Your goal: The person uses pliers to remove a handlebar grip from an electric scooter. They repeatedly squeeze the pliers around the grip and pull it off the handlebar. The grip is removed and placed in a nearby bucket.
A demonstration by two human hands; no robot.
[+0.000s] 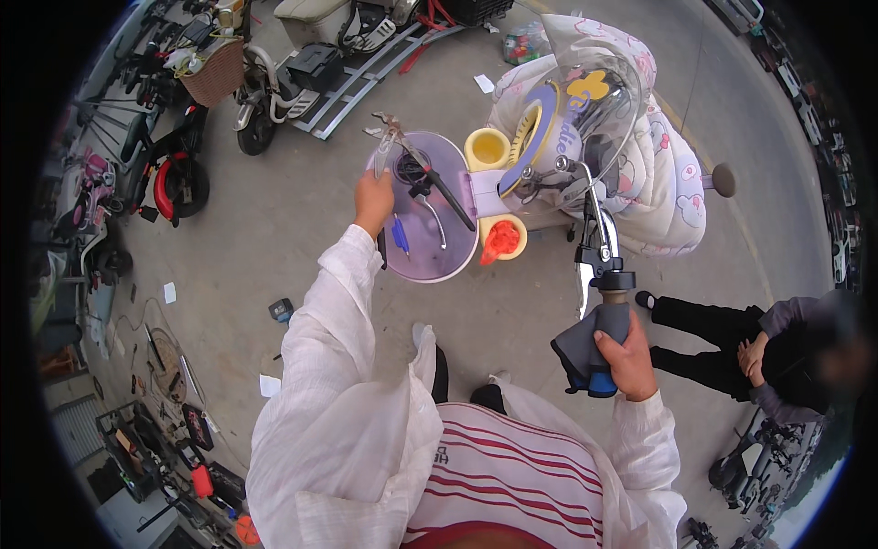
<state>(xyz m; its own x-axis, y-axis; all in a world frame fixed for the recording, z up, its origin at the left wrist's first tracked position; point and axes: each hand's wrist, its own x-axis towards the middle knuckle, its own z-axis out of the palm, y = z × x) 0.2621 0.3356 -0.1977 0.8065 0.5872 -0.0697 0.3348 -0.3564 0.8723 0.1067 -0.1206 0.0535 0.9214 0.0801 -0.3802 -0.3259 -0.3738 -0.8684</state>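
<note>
My left hand (373, 203) is closed on silver pliers (390, 139) that stick up past the round purple panel (439, 261) of a scooter. Beside that hand lie the black left handlebar (445, 190), its brake lever and a blue grip (400, 234). My right hand (627, 362) grips the right handlebar end through a grey cloth (578, 349); a blue grip end (601, 382) shows below it. Above it sit the silver brake lever (586, 285) and its clamp. Two yellow pockets (487, 146) flank the steering column, and the nearer one holds something red (500, 242).
A quilted cover (663, 174) with a cartoon print drapes the scooter's front. A person in dark clothes (777, 357) crouches at the right. Parked scooters and a basket (215, 73) stand at the upper left. Tools and parts (174, 430) lie on the concrete at the lower left.
</note>
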